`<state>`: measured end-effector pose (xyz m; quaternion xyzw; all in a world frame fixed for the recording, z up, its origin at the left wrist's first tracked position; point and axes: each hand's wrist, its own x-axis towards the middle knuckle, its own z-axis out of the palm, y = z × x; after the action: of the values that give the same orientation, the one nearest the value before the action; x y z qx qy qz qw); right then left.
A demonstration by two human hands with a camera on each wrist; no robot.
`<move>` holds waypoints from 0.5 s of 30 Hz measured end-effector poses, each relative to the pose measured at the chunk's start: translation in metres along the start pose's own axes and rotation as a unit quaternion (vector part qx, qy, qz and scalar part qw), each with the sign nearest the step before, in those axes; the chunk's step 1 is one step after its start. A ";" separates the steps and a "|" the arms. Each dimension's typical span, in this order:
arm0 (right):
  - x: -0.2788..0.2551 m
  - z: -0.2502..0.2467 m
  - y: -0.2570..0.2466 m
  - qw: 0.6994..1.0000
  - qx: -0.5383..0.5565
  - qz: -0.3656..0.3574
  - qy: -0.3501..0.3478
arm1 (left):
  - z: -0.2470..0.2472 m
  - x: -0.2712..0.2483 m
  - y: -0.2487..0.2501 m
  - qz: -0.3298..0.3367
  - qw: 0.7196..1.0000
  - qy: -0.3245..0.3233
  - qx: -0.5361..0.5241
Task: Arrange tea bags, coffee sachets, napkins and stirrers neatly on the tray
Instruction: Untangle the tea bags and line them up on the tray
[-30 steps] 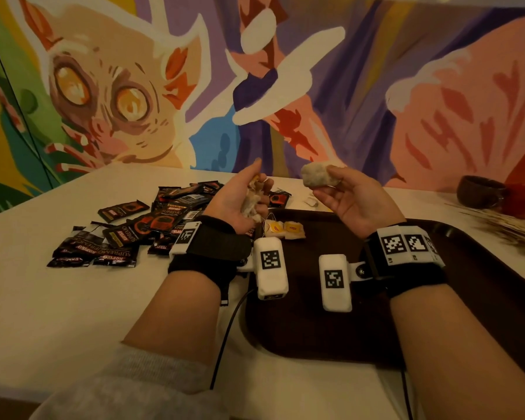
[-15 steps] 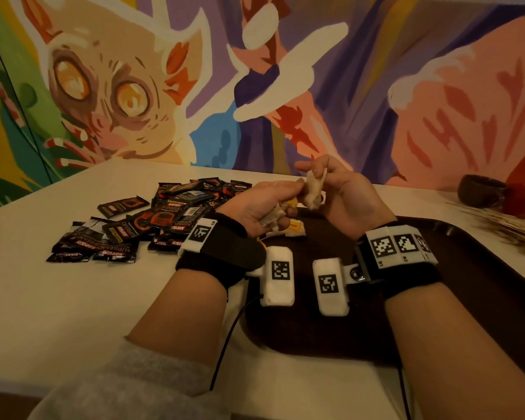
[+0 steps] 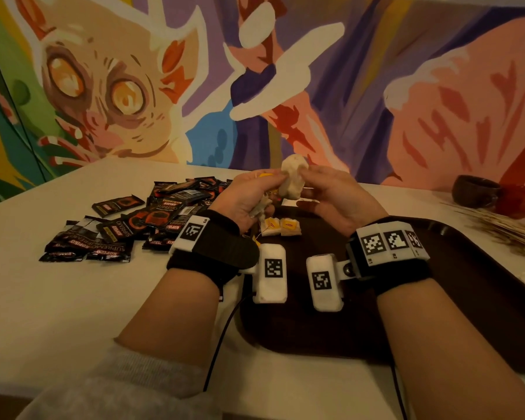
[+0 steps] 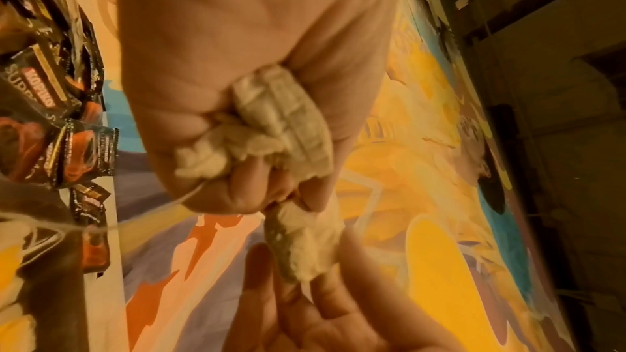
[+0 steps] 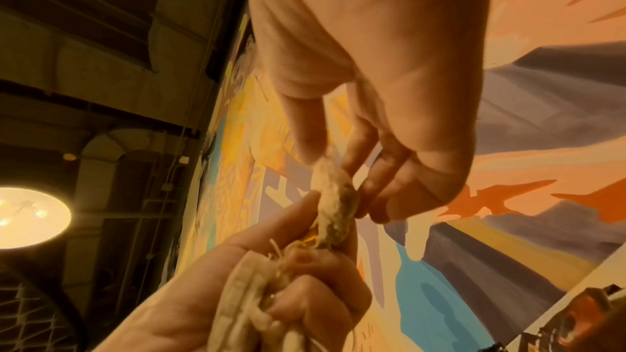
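Both hands are raised together over the far left corner of the dark brown tray [image 3: 437, 298]. My right hand [image 3: 311, 189] pinches one pale tea bag [image 3: 291, 180] upright by its side. My left hand [image 3: 269, 194] pinches the same tea bag's lower end by its yellow tag and grips a crumpled bunch of tea bags [image 4: 271, 122] in its palm. That held tea bag [image 5: 333, 208] shows between both hands' fingertips in the right wrist view. Two tea bags with yellow tags [image 3: 281, 227] lie side by side on the tray below the hands.
A heap of black coffee sachets [image 3: 140, 225] lies on the white table left of the tray. A bundle of thin stirrers [image 3: 503, 228] lies at the right, behind it a dark bowl [image 3: 473, 192] and a red bowl [image 3: 522, 201]. A painted wall stands behind.
A second ago the hands were apart, the right one holding the tea bag alone. They have come together, and the left fingertips now pinch that tea bag too.
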<state>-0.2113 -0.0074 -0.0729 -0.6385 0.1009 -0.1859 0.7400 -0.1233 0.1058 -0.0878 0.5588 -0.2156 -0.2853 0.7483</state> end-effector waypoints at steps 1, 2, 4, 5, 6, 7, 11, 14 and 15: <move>0.001 0.001 0.000 1.000 -0.007 -0.002 0.014 | -0.001 0.000 0.002 0.006 1.000 0.006 0.008; 0.004 0.002 0.000 1.000 -0.012 -0.001 0.027 | -0.002 0.000 0.005 0.015 0.999 0.014 0.025; 0.008 0.003 0.000 0.998 -0.021 0.017 0.049 | -0.007 0.002 0.011 0.034 0.996 0.042 0.065; 0.010 0.003 0.000 0.998 -0.025 0.034 0.055 | -0.010 0.002 0.014 0.040 0.994 0.056 0.082; 0.011 0.004 0.000 0.997 -0.026 0.054 0.056 | -0.014 0.002 0.017 0.044 0.992 0.066 0.097; 0.013 0.006 0.001 0.995 -0.028 0.075 0.051 | -0.019 0.002 0.020 0.046 0.990 0.073 0.114; 0.021 0.012 0.014 0.979 -0.083 0.185 0.010 | -0.034 -0.001 0.021 0.047 0.986 0.085 0.135; 0.031 0.016 0.024 0.957 -0.137 0.258 -0.003 | -0.039 -0.002 0.016 0.045 0.987 0.089 0.126; 0.035 0.017 0.026 0.950 -0.148 0.276 0.000 | -0.040 -0.002 0.015 0.047 0.986 0.090 0.132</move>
<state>-0.1684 -0.0029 -0.0924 -0.6879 0.2999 0.0424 0.6596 -0.0968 0.1390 -0.0842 0.6652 -0.2098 -0.1673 0.6968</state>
